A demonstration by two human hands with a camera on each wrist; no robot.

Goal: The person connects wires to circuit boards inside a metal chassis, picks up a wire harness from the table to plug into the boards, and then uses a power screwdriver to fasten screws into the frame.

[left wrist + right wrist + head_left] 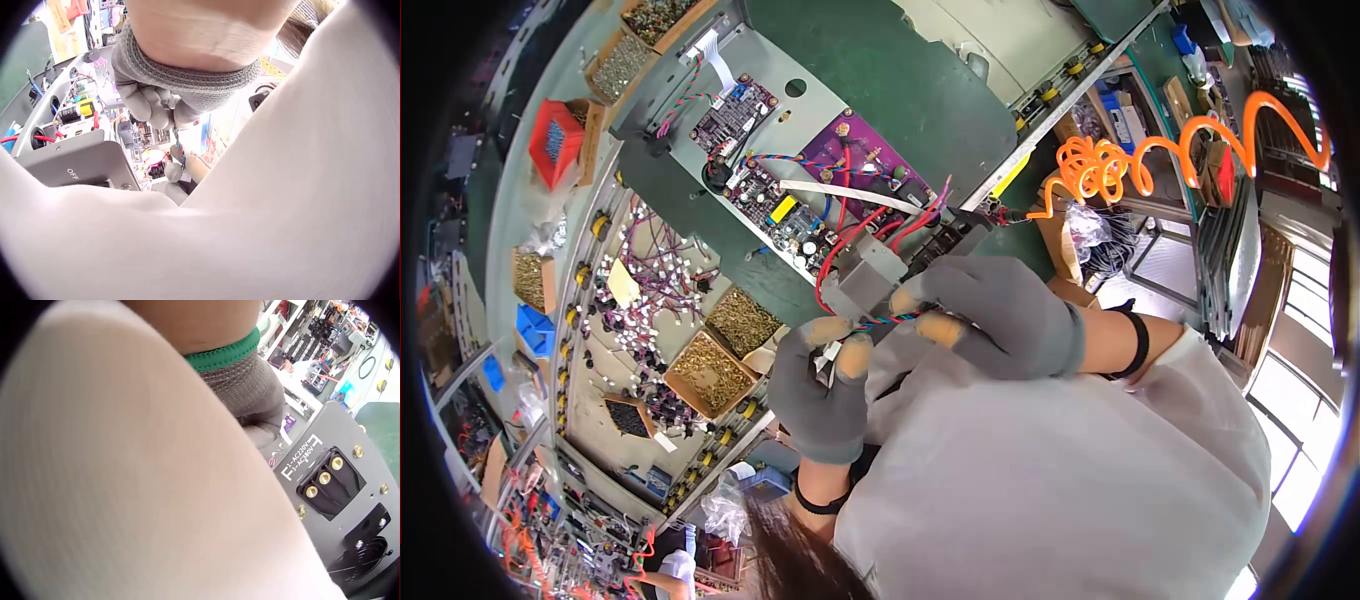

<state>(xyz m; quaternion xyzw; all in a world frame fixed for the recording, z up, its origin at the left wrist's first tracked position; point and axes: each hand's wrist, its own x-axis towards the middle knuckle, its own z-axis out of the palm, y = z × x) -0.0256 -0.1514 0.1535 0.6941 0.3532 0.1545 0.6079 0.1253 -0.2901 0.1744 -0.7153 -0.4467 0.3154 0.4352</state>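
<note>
Both hands wear grey gloves with bare fingertips and meet in front of the torso in the head view. Between them runs a short twisted cable (887, 321) of red, blue and dark wires. My left hand (815, 400) pinches its left end, where a small white connector (831, 351) shows by the thumb. My right hand (1010, 320) pinches the cable further right with thumb and finger. Just beyond the hands lies an opened grey metal chassis (870, 275) with circuit boards (775, 215), a purple board (855, 150) and red wires (840, 250). Sleeves cover much of both wrist views.
Left of the chassis, cardboard boxes of brass-coloured fasteners (710, 372) stand by a heap of wire harnesses (655, 285). A red bin (555, 142) sits further off. An orange coiled hose (1100, 170) hangs at right. A panel with three brass terminals (325, 478) shows in the right wrist view.
</note>
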